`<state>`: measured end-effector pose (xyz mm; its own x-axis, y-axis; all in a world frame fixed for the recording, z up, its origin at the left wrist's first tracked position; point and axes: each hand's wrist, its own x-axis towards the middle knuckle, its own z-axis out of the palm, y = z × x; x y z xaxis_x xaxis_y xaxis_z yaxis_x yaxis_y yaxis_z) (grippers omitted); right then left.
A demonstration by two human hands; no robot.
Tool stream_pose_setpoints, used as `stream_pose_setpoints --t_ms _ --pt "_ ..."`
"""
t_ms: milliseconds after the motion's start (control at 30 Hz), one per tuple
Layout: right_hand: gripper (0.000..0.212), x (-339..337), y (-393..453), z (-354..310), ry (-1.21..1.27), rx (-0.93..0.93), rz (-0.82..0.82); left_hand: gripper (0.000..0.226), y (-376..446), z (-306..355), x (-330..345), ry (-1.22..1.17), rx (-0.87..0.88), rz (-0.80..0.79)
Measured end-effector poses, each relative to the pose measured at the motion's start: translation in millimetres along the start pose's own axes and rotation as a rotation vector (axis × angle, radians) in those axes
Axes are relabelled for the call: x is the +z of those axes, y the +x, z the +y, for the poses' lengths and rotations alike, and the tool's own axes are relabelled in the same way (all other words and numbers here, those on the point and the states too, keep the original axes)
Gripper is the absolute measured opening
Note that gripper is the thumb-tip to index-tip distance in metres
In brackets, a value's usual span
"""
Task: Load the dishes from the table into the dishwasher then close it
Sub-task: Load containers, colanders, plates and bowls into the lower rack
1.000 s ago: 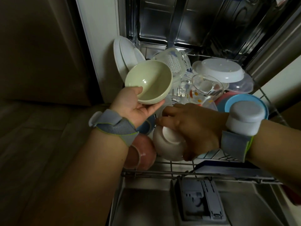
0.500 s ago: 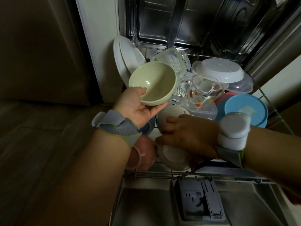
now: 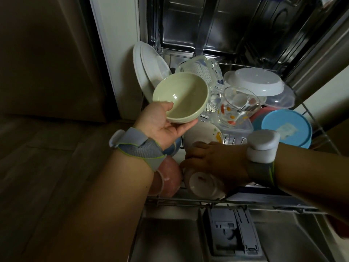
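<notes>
The open stainless-steel dishwasher [image 3: 245,31] filled the upper half of the view, its wire lower rack [image 3: 188,202] pulled out over the lowered door and already crowded. Along the rack's left edge stood white round plates [image 3: 145,69] on edge; behind and right of centre lay a clear plastic lidded container [image 3: 204,70], an upturned white plastic dish [image 3: 253,82], a clear glass mug with coloured spots [image 3: 236,108] and a round blue plastic lid [image 3: 287,127].

The left hand [image 3: 160,125] held a pale green round ceramic bowl [image 3: 181,97] above the rack's front-left corner, thumb hooked over the near rim and fingers cupped beneath the base, the mouth tilted toward the camera. That bowl sat up and away from the palm, clear of the rack, with the plates just behind it.

The right hand [image 3: 213,163] reached across lower down, fingers curled over a white ceramic bowl [image 3: 203,184] lying on its side at the rack's front, its opening facing the camera. A second white bowl with an orange mark [image 3: 204,131] stood just behind those knuckles, and a pink rounded bowl [image 3: 168,178] lay just to the left, touching or nearly so.

The free slot appeared to lie beneath the green bowl, between the pink bowl and the white ones, so the left hand was nearer to it. The green bowl looked smooth, glossy and unchipped, probably slippery if wet.
</notes>
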<state>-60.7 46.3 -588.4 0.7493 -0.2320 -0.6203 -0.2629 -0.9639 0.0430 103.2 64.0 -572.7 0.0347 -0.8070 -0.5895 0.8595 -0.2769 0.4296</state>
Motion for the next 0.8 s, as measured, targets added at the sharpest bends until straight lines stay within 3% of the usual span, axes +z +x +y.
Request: stream_pose_setpoints --t_ms 200,333,467,600,700,800 --pt "0.083 0.3 -11.8 13.9 0.343 -0.041 0.139 0.026 -0.4 -3.3 1.2 0.052 -0.001 -0.009" --pt "0.084 6.2 -18.9 18.3 0.395 0.008 0.185 0.027 -0.3 -4.0 0.6 0.069 -0.014 -0.003" --pt "0.063 0.8 -29.1 23.1 0.55 0.07 0.269 0.032 -0.8 -6.7 1.5 0.081 -0.018 -0.004" --pt "0.045 -7.3 -41.4 42.9 0.681 0.263 0.425 0.038 -0.4 -10.4 0.6 0.108 -0.026 0.0" --pt "0.086 -18.0 -54.9 56.4 0.802 0.362 0.625 0.039 -1.1 -16.6 2.9 0.18 -0.044 -0.035" --pt "0.117 -27.2 -65.0 55.0 1.099 0.24 0.748 0.038 -4.1 -26.2 9.6 0.258 -0.078 -0.08"
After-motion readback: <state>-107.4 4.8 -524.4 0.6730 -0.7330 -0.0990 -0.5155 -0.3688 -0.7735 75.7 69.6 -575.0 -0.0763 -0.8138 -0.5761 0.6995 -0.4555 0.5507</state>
